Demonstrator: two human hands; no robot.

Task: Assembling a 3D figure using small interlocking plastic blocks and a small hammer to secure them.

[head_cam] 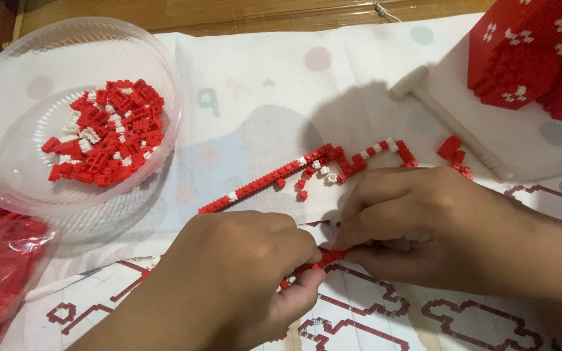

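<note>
We pinch a short strip of red bricks (323, 258) between our left hand (242, 279) and right hand (417, 224) above the printed sheet (372, 312).

A pale patterned cloth (281, 71) covers the work surface, with a strip of wooden floor (229, 13) beyond it.

**Wooden table under a printed cloth**

Wood tabletop (242, 13) shows at 12 o'clock; rest covered w/ pale dotted cloth (281, 71). On cloth: clear plastic bowl (8, 188) of red/white bricks at 9–10 o'clock, curved brick strip (274, 174) at centre, white mallet (450, 120) at 2 o'clock, red block model (535, 52) top right, diagram sheet (424, 318) at 6 o'clock, plastic bag (1, 279) at 8 o'clock.
</note>
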